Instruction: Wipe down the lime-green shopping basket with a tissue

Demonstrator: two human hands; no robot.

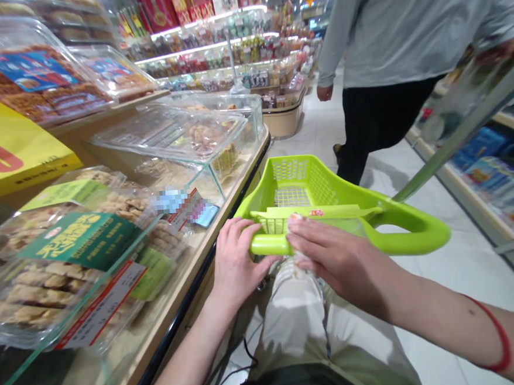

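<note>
Running crosswise at the near edge of the basket (345, 189), the handle (269, 245) is clasped at its left end by the left hand (236, 258); rightward, a tissue (297, 219) is held against it by the right hand (334, 251).

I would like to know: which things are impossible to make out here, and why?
In the head view:
Pale crumpled thing: mostly covered by the right hand.
Green handle: its left end is hidden by the left hand.
Yellow sign: cut off by the left edge.
Other person: head cut off by the top edge.
Red-and-white label: print too small to read.
</note>
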